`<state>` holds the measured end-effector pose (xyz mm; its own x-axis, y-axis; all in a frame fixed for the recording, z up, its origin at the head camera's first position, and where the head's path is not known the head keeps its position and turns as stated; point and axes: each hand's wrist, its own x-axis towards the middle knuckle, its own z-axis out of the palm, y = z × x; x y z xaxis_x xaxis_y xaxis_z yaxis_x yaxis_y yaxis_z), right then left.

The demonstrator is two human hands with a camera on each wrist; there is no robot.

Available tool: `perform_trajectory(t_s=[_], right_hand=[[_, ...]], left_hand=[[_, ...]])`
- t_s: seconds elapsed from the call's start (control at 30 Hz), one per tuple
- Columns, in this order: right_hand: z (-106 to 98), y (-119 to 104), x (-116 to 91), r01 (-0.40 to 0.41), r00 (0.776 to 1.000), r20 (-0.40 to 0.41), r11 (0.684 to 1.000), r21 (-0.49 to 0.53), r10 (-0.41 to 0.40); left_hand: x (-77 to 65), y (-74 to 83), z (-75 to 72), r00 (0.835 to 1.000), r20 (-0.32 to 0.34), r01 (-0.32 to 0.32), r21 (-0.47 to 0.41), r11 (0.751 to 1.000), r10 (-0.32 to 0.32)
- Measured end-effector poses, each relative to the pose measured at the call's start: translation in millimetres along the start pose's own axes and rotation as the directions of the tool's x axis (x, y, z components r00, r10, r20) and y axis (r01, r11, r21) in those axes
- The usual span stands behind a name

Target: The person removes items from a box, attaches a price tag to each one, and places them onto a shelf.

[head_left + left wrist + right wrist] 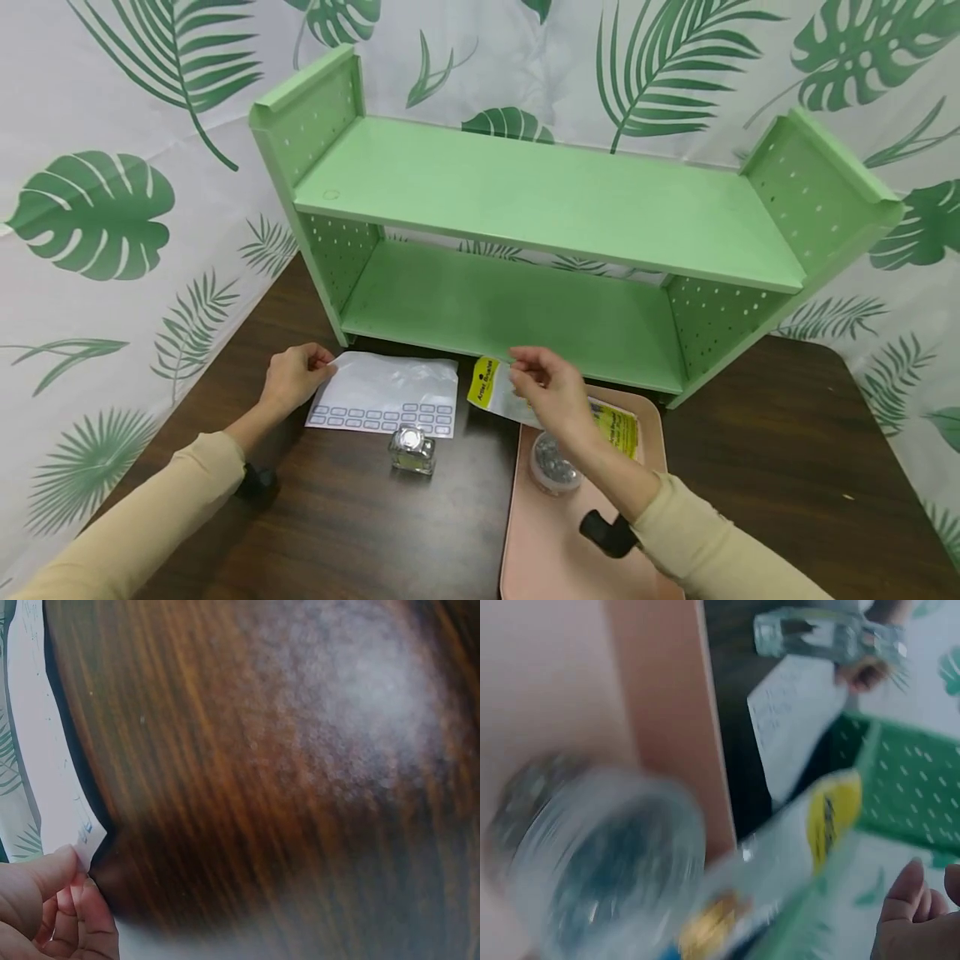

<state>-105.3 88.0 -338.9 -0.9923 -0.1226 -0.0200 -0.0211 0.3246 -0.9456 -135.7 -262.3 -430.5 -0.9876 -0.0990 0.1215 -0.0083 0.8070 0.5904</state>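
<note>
My left hand (294, 379) pinches the left edge of a white sheet (386, 387) with rows of small blue-outlined labels along its near side. In the left wrist view, the thumb and fingers (56, 874) hold a corner of that sheet (64, 772). My right hand (555, 396) hovers over the far end of the pink tray (570, 550), fingers loosely bent, nothing visible in them. Close beside it, a clear packet with a yellow label (483, 382) leans over the tray's edge; in the right wrist view the hand (919, 919) appears apart from it.
A small glass bottle (412, 450) stands by the sheet's near edge. In the tray sit a round clear container of grey pieces (553, 467) and another yellow-labelled packet (618, 429). Behind them is a green two-tier shelf (525, 187) on the dark wood table (360, 533).
</note>
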Motion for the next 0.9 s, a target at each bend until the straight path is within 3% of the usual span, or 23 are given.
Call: perform_trajectory(t_s=[0.17, 0.3, 0.57, 0.9], right_hand=[[42, 19, 18, -0.082, 0.995, 0.052, 0.995, 0.055, 0.080], [61, 34, 27, -0.165, 0.983, 0.083, 0.986, 0.012, 0.164], [81, 47, 40, -0.293, 0.954, 0.068, 0.956, 0.005, 0.292], [90, 47, 50, -0.345, 0.938, 0.045, 0.938, 0.037, 0.344]], left_hand=[[-0.3, -2.1, 3.0, 1.000, -0.012, -0.010, -0.008, 1.000, 0.010], [-0.7, -2.2, 3.9, 1.000, -0.013, -0.005, -0.004, 1.000, 0.005], [-1.8, -1.7, 3.8, 1.000, -0.014, 0.002, -0.010, 1.000, -0.002], [-0.3, -4.8, 3.9, 1.000, -0.018, 0.004, -0.014, 1.000, -0.005]])
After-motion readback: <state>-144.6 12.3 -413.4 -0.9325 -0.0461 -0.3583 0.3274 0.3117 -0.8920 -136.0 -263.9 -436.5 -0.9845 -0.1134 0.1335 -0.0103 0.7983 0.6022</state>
